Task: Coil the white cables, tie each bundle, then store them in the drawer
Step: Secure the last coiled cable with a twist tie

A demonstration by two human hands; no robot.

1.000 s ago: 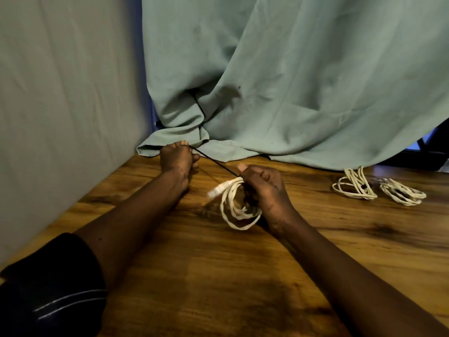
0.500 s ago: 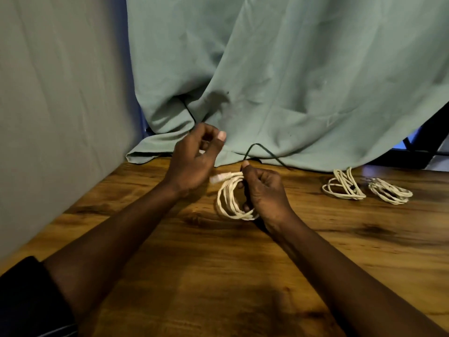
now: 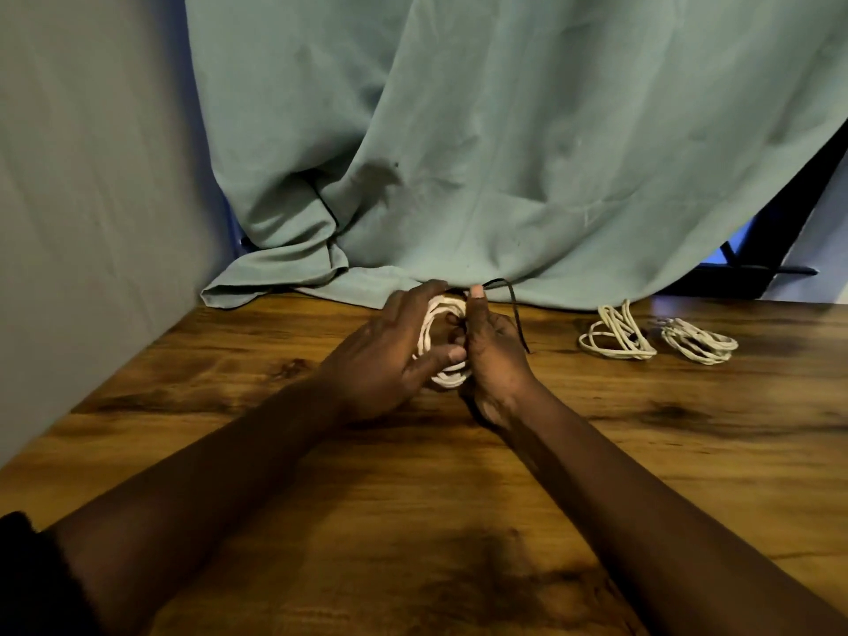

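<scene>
With right hand (image 3: 498, 360) gripping the coiled white cable bundle (image 3: 447, 381) and thin black tie cord (image 3: 516, 314) over brown wooden table (image 3: 459, 521), left hand (image 3: 390, 360) curled round the loops, cinch snug across all strands, letting none slip.

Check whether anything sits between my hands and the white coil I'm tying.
Nothing visible does. The left hand and right hand both grip the white coil directly, and the black tie arcs over the right hand, not between hands and coil.

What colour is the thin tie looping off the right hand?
Black. The tie, beside the right hand, shows best in the head view.
</scene>
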